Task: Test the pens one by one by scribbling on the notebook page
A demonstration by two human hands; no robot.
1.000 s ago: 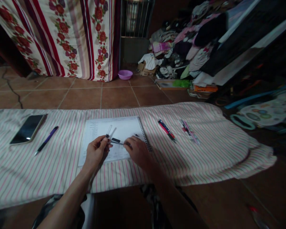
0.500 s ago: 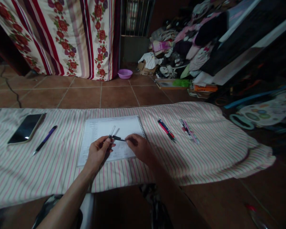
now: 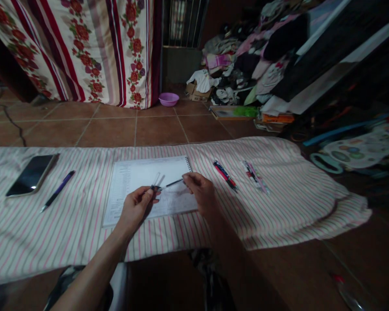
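Observation:
My left hand (image 3: 136, 207) is closed on a clear pen barrel (image 3: 156, 180) that points up and away over a spiral notebook (image 3: 139, 177). My right hand (image 3: 201, 192) pinches the far end of a thin dark refill (image 3: 170, 185), whose other end meets the barrel at my left fingertips. Both hands hover just above the open page. The notebook lies on a pink-striped cloth (image 3: 278, 203) spread over the tiled floor.
A phone (image 3: 30, 175) and a purple pen (image 3: 57, 191) lie on the cloth at the left. Two small groups of pens (image 3: 226, 175) (image 3: 254, 176) lie to the right of the notebook. Behind are a floral curtain (image 3: 84, 47), a purple bowl (image 3: 168, 99) and a heap of clothes (image 3: 246, 56).
My right hand has moved right and away from the left, drawing the thin refill out along the barrel. The left hand stays in place with the barrel.

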